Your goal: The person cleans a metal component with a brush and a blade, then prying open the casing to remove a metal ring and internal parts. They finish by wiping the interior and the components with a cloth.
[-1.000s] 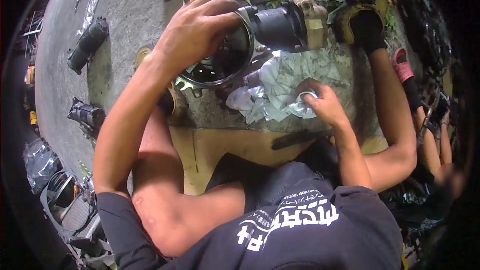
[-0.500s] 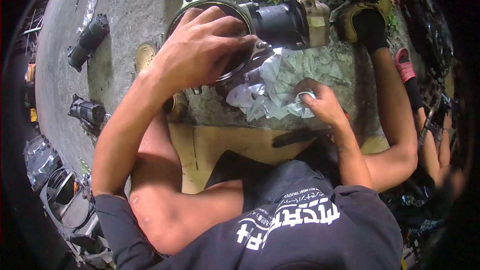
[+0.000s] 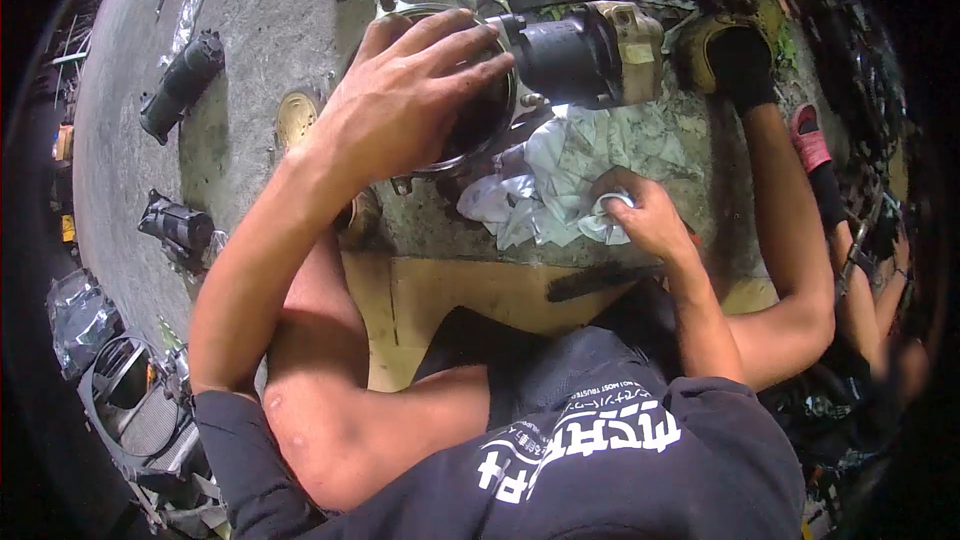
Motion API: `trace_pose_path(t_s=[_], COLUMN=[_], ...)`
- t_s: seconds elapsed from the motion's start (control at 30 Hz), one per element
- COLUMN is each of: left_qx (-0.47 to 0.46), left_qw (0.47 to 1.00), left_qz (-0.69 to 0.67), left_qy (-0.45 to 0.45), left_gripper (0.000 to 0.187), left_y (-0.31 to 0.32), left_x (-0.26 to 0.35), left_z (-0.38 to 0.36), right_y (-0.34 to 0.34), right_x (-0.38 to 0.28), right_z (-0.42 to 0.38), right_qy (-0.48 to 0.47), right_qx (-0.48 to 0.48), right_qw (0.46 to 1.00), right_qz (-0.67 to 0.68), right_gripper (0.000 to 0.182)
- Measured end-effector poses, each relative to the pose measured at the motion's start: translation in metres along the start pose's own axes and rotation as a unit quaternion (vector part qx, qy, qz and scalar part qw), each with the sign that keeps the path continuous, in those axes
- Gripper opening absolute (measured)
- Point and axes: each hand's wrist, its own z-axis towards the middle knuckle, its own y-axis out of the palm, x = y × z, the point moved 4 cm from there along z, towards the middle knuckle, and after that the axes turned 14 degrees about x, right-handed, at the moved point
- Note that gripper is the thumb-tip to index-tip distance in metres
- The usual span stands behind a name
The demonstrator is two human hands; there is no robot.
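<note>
My left hand (image 3: pixel 420 90) lies across the mouth of a round metal housing (image 3: pixel 440 161), its fingers spread and fingertips right at the far rim. Its thumb is hidden. Joined to the housing's right side is a black cylindrical motor (image 3: pixel 562 57) with a tan end cover (image 3: pixel 635 52). My right hand (image 3: pixel 645 210) is closed on a bunched white cloth (image 3: pixel 606 223), thumb on top. Crumpled white plastic sheeting (image 3: pixel 565 160) lies beneath and beside that hand, in front of the motor.
A sheet of cardboard (image 3: pixel 420 285) covers the ground before me, with a dark brush-like strip (image 3: pixel 598 281) on it. Black cylindrical parts (image 3: pixel 183 86) stand on the concrete at left. Another person's leg and pink shoe (image 3: pixel 809 138) are at right. Scrap parts (image 3: pixel 140 410) lie lower left.
My left hand's fingers have straightened and spread across the housing's mouth, from a more curled pose. My right hand stays on the white cloth, nearly in place.
</note>
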Motion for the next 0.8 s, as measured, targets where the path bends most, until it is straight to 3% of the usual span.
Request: trace_pose_path(t_s=[0.8], left_qx=[0.023], left_qw=[0.999], left_qz=[0.015], left_qy=[-0.018], left_gripper=[0.060], left_y=[-0.0027], left_x=[0.0026], left_z=[0.0003], right_y=[0.0005], right_x=[-0.0008], right_z=[-0.0012], right_qy=[-0.011], right_qx=[-0.008], right_qw=[1.000], right_qz=[-0.005], right_gripper=[0.032])
